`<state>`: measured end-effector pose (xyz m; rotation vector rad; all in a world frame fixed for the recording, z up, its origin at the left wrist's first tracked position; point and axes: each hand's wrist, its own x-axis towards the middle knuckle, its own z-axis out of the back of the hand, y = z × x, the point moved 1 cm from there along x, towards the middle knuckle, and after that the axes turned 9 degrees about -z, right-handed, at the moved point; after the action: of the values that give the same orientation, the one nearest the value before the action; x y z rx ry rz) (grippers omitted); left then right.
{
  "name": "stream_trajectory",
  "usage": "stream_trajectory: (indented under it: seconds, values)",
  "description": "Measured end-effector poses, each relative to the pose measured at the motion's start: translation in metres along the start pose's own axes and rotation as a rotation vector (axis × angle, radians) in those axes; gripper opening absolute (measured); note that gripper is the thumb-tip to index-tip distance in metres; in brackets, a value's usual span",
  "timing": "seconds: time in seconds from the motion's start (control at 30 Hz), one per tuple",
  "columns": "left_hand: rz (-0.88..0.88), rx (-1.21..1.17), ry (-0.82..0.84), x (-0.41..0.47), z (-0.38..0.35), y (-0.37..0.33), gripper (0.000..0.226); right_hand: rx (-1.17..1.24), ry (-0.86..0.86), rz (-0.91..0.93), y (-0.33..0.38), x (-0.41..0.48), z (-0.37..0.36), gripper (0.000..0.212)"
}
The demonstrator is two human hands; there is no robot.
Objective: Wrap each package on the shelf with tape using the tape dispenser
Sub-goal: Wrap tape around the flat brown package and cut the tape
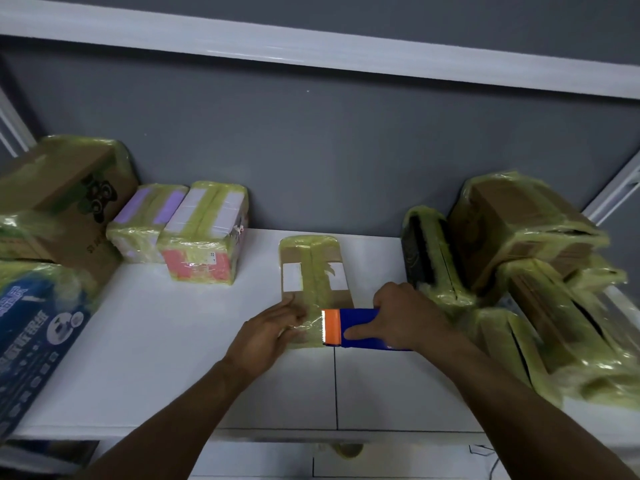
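Observation:
A flat brown package (pixel 313 271) with white labels and a yellowish tape band down its middle lies on the white shelf (pixel 173 323). My right hand (pixel 405 313) grips a blue tape dispenser (pixel 356 327) with an orange head and a toothed blade, held at the package's near end. A short stretch of clear tape (pixel 311 323) runs from the blade to the package. My left hand (pixel 270 330) rests with relaxed fingers on the package's near left corner and the tape.
Taped boxes stand at the left: a large brown carton (pixel 65 202), a blue printed pack (pixel 38 341), two small white and pink boxes (pixel 204 237). A pile of taped packages (pixel 519 258) crowds the right. A grey wall is behind; an upper shelf edge (pixel 311 46) runs overhead.

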<state>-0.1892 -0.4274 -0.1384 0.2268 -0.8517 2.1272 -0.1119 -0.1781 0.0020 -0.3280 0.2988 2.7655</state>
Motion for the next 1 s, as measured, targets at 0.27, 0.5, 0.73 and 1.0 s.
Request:
stream_trajectory:
  seconds: [0.27,0.5,0.73,1.0]
  values:
    - [-0.061,0.12,0.074,0.007,0.009,-0.024,0.041,-0.038,-0.006,-0.014,-0.022,0.012,0.008,0.073]
    - [-0.154,0.294,0.133,0.008,0.005,-0.029,0.062,-0.041,0.024,0.04,-0.025,0.024,0.01,0.077]
    - [-0.04,0.266,-0.025,0.022,-0.009,-0.047,0.048,-0.003,0.04,0.088,-0.03,0.027,0.011,0.076]
    - [0.065,0.257,0.068,0.024,-0.003,-0.051,0.056,0.034,0.034,0.064,-0.062,0.02,0.014,0.075]
